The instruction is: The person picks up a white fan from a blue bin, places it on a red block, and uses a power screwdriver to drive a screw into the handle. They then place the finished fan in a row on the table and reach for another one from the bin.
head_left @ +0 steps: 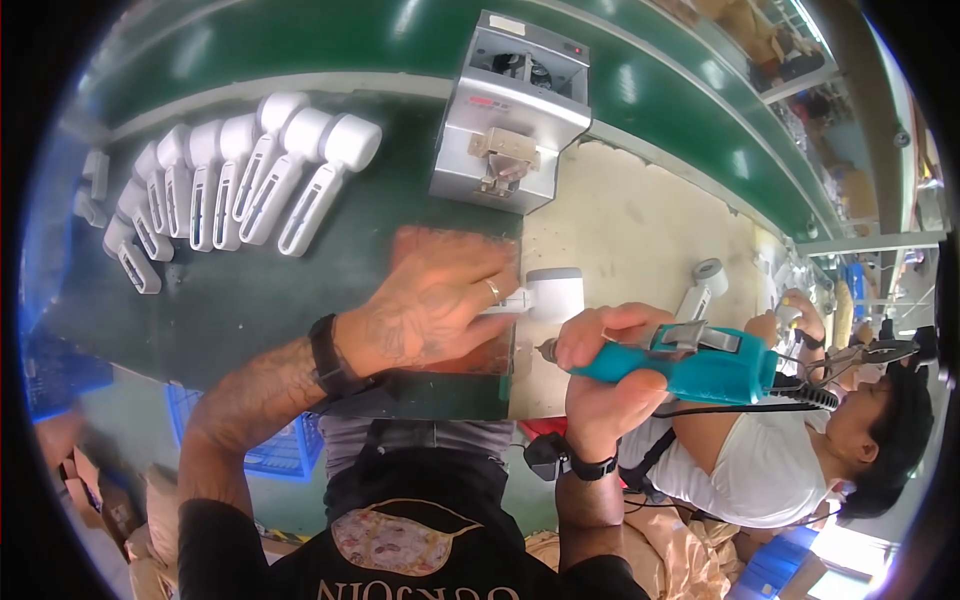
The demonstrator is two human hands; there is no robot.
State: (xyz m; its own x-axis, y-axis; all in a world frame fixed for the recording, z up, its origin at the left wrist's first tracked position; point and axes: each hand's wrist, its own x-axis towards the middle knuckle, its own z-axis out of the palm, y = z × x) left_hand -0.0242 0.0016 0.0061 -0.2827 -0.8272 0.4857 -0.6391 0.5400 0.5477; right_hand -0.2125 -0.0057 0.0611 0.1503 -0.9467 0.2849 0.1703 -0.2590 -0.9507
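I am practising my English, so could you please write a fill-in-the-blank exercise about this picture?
1. The teal, cylindrical plastic power tool is in the person's ____ hand.
2. The left hand, with a shiny ____ on one of its fingers, holds a white plastic device with a cylindrical head.
3. A row of similar white plastic devices lies to the ____ of the silver, box-shaped metal machine.
Missing words: right; ring; left.
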